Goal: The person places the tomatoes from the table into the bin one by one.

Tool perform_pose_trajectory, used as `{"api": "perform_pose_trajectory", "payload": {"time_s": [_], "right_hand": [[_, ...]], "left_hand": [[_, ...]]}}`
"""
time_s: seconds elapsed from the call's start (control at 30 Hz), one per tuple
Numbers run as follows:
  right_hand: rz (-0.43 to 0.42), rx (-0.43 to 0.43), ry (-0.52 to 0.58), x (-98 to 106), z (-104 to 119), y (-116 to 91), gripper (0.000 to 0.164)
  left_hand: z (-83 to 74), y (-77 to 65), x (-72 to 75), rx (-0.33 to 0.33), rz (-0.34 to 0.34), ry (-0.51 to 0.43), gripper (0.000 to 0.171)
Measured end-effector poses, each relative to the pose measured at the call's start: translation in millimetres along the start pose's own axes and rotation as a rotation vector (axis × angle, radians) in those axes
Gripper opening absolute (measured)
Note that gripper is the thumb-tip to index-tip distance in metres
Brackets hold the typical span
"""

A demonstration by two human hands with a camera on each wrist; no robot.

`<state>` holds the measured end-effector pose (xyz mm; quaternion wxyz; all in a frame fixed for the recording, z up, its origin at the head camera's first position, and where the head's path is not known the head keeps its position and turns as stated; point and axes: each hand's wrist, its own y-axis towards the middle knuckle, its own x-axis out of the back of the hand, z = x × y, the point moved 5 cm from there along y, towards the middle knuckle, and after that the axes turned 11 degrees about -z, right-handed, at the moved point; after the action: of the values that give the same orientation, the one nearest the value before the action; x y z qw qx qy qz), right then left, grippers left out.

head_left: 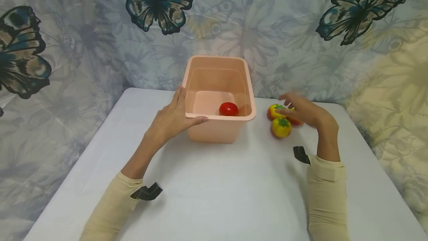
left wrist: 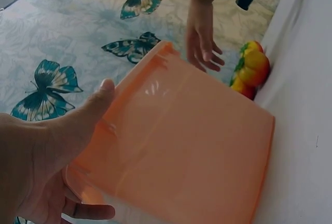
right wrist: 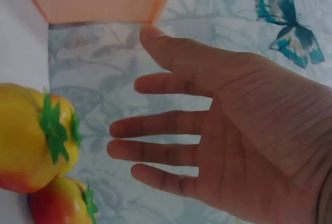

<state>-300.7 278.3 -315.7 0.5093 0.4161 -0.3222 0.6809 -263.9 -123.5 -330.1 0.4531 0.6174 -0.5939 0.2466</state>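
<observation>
Peach bin (head_left: 214,131), one red fruit (head_left: 229,109) inside

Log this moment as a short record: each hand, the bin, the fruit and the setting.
Left hand: grips the near left corner of the bin, thumb along the front rim
Right hand: fingers spread, holding nothing, at the fruit cluster
Bin: peach-coloured, open-topped, on the white table
In the bin: one red fruit, near the front, right of middle
Fruit cluster: at least three yellow-and-red fruits with green tops, right of the bin
Table: white surface
Backdrop: butterfly-patterned cloth
</observation>
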Motion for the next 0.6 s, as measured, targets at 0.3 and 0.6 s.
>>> {"api": "perform_pose_trajectory", "payload": {"time_s": [0.3,0.6], "right_hand": [[0.222,-0.21,-0.216,-16,-31,-15,0.076],[0.35,-0.385,-0.215,-26,-37,-14,0.079]], "left_hand": [[-2.3,-1.1,-3.3,0.006,0.0,0.0,0.137],[-3.7,0.7,-0.8,-0.01,-0.009,0.005,0.134]]}}
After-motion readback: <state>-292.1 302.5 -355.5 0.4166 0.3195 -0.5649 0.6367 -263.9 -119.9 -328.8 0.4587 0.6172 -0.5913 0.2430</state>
